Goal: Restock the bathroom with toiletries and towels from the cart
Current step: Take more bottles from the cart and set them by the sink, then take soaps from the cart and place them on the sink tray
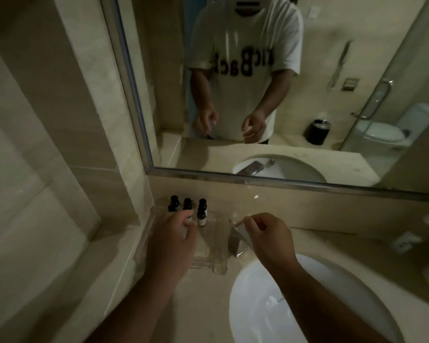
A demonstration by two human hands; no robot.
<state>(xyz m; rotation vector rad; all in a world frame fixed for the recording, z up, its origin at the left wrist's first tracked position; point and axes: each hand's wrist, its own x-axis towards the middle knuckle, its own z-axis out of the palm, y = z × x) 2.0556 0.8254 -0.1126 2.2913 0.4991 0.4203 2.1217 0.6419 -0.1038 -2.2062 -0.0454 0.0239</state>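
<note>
A clear acrylic tray (208, 264) sits on the beige counter left of the basin. Several small dark bottles (202, 216) with white labels stand at its back. My left hand (170, 240) reaches over the tray, and its fingertips curl round one small bottle (188, 219) in the middle of the row. My right hand (266, 235) hovers to the right of the tray, above the chrome faucet (237, 242). Its thumb and forefinger pinch a small pale item (238, 222) that is too small to identify.
The white oval basin (295, 305) fills the lower right. A framed mirror (282, 185) runs along the wall behind the counter and reflects me, a toilet and a glass shower door. Blurred white items (406, 241) lie at the counter's right. A tiled wall closes the left side.
</note>
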